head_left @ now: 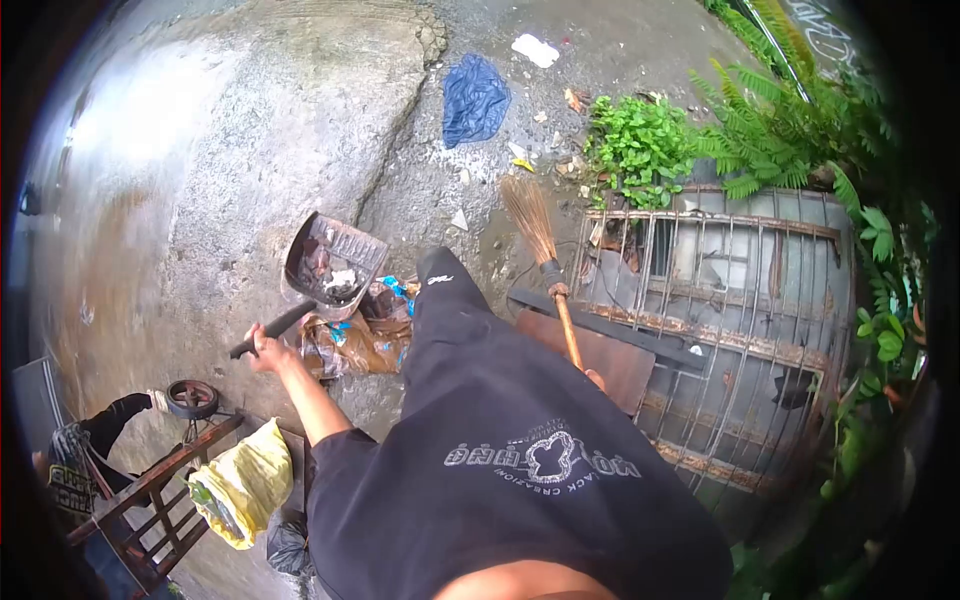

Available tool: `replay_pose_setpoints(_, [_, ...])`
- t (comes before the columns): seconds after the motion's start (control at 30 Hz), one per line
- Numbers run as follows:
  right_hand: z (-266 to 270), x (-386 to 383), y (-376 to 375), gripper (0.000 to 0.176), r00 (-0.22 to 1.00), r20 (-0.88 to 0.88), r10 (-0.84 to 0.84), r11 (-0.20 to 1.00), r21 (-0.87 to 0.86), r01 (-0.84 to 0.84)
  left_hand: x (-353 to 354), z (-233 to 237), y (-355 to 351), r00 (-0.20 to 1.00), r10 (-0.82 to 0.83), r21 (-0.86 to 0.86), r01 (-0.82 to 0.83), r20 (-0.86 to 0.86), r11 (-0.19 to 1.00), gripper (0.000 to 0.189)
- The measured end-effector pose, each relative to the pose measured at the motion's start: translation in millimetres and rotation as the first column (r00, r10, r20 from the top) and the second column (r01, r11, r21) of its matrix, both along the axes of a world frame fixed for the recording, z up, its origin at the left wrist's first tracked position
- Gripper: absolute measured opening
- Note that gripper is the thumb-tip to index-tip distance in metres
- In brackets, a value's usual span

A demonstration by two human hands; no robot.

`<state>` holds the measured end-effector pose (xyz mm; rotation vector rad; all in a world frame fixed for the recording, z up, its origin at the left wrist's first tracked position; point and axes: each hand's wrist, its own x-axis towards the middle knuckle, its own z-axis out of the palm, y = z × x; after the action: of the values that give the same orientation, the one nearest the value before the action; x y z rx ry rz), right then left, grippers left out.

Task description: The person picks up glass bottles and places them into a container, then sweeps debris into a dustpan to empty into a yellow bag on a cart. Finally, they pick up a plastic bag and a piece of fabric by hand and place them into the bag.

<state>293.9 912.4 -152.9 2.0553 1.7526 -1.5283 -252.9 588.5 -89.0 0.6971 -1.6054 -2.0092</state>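
Observation:
My left hand (pixel 264 343) grips the black handle of a metal dustpan (pixel 333 262), which holds scraps of litter and tilts above a brown plastic bag of rubbish (pixel 350 345). My right hand (pixel 595 378) is mostly hidden behind my dark shirt; only a bit of it shows at the wooden handle of a straw broom (pixel 532 222), whose bristles rest on the wet concrete.
A blue plastic bag (pixel 474 98) and white litter (pixel 535 49) lie on the ground ahead. A rusty metal grate (pixel 740 300) and ferns (pixel 760 130) stand at right. A wooden cart (pixel 150 500) with a yellow sack (pixel 240 485) and another person's arm (pixel 110 420) are at lower left.

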Motion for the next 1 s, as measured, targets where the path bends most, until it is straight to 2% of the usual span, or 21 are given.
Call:
replay_pose_setpoints(0.13, [-18.8, -38.9, 52.5, 0.025, 0.996, 0.054, 0.066, 0.998, -0.016, -0.065, -37.6, -27.6, 94.5, 0.994, -0.113, -0.084, 0.112, -0.008, 0.990, 0.013])
replay_pose_setpoints(0.17, [-20.1, -49.6, 64.5, 0.025, 0.994, 0.070, 0.080, 0.997, -0.011, -0.080, -46.2, -26.0, 124.0, 0.992, -0.094, 0.025, 0.093, 0.088, 0.995, 0.011])
replay_pose_setpoints(0.2, [-19.9, -59.8, 77.4, 0.026, 0.992, 0.083, 0.096, 0.995, -0.008, -0.095, -68.8, -86.1, 125.1, 0.992, -0.125, -0.158, 0.126, 0.017, 0.979, 0.010])
replay_pose_setpoints(0.27, [-14.2, -71.5, 103.4, 0.027, 0.982, 0.119, 0.144, 0.990, -0.008, -0.144, -74.6, -64.3, 189.0, 0.978, -0.165, -0.201, 0.188, 0.125, 0.961, 0.009])
replay_pose_setpoints(0.4, [17.5, -106.2, 161.6, 0.029, 0.920, 0.197, 0.339, 0.934, 0.046, -0.354, -103.8, -123.4, 253.1, 0.942, -0.275, -0.282, 0.321, 0.191, 0.904, 0.013])
replay_pose_setpoints(0.43, [18.5, -124.6, 177.7, 0.026, 0.969, 0.245, 0.003, 0.999, 0.040, -0.014, -106.9, -117.3, 276.3, 0.925, -0.296, -0.262, 0.355, 0.239, 0.898, 0.013])
replay_pose_setpoints(0.47, [20.1, -133.7, 199.6, 0.026, 0.971, 0.241, -0.002, 0.999, 0.042, -0.009, -104.4, -106.5, 298.4, 0.908, -0.310, -0.246, 0.380, 0.281, 0.892, 0.013])
replay_pose_setpoints(0.53, [84.8, -208.0, 243.8, 0.024, 0.946, 0.187, -0.264, 0.948, -0.128, 0.290, -111.7, -131.4, 321.4, 0.870, -0.330, -0.329, 0.454, 0.367, 0.828, 0.013])
replay_pose_setpoints(0.6, [106.0, -258.6, 295.9, 0.023, 0.944, 0.262, -0.201, 0.965, -0.111, 0.236, -114.4, -162.7, 349.1, 0.860, -0.431, -0.383, 0.508, 0.272, 0.772, 0.014])
replay_pose_setpoints(0.63, [105.2, -276.1, 326.7, 0.022, 0.951, 0.261, -0.165, 0.980, -0.064, 0.187, -114.6, -172.4, 365.2, 0.826, -0.410, -0.253, 0.523, 0.387, 0.814, 0.015])
replay_pose_setpoints(0.67, [97.9, -292.1, 362.0, 0.021, 0.958, 0.264, -0.113, 0.992, -0.023, 0.123, -110.4, -183.8, 380.0, 0.839, -0.367, -0.253, 0.487, 0.402, 0.836, 0.015])
replay_pose_setpoints(0.7, [63.8, -275.0, 408.8, 0.024, 0.910, 0.404, 0.094, 0.988, 0.075, -0.135, -94.5, -185.0, 401.4, 0.863, -0.386, -0.321, 0.485, 0.327, 0.813, 0.016])
replay_pose_setpoints(0.73, [18.7, -264.8, 455.6, 0.031, 0.825, 0.467, 0.319, 0.836, 0.270, -0.477, -96.7, -195.1, 419.6, 0.871, -0.406, -0.382, 0.487, 0.276, 0.786, 0.017])
replay_pose_setpoints(0.77, [-30.7, -274.9, 513.4, 0.032, 0.994, -0.038, 0.098, 0.961, 0.264, -0.085, -97.1, -205.7, 435.1, 0.860, -0.381, -0.338, 0.490, 0.340, 0.803, 0.019])
replay_pose_setpoints(0.8, [-73.9, -295.1, 561.4, 0.033, 0.840, -0.490, -0.232, 0.961, 0.020, 0.277, -97.1, -223.1, 450.6, 0.889, -0.424, -0.325, 0.458, 0.172, 0.828, 0.019])
replay_pose_setpoints(0.83, [-65.6, -337.4, 605.6, 0.036, 0.876, -0.059, 0.480, 0.826, 0.367, -0.428, -106.0, -233.1, 468.6, 0.903, -0.385, -0.347, 0.429, 0.190, 0.834, 0.017])
replay_pose_setpoints(0.87, [-29.8, -418.5, 622.7, 0.037, 0.750, 0.209, 0.628, 0.614, 0.459, -0.642, -98.3, -237.5, 483.8, 0.909, -0.340, -0.356, 0.409, 0.242, 0.840, 0.015])
replay_pose_setpoints(0.9, [-50.6, -456.1, 660.7, 0.040, 0.646, 0.380, 0.662, 0.542, 0.352, -0.763, -93.5, -236.8, 493.4, 0.889, -0.316, -0.403, 0.436, 0.330, 0.805, 0.014])
replay_pose_setpoints(0.93, [-64.7, -490.2, 681.3, 0.049, 0.600, 0.378, 0.706, 0.506, 0.324, -0.799, -92.4, -236.0, 503.5, 0.865, -0.297, -0.440, 0.468, 0.404, 0.766, 0.014])
replay_pose_setpoints(0.97, [-70.1, -526.7, 694.6, 0.063, 0.524, 0.408, 0.748, 0.495, 0.184, -0.849, -93.0, -237.7, 510.3, 0.867, -0.305, -0.422, 0.466, 0.395, 0.778, 0.014])
replay_pose_setpoints(1.0, [-80.6, -547.8, 705.4, 0.074, 0.422, 0.404, 0.812, 0.397, 0.148, -0.906, -90.9, -239.9, 515.8, 0.873, -0.315, -0.404, 0.458, 0.372, 0.792, 0.015])
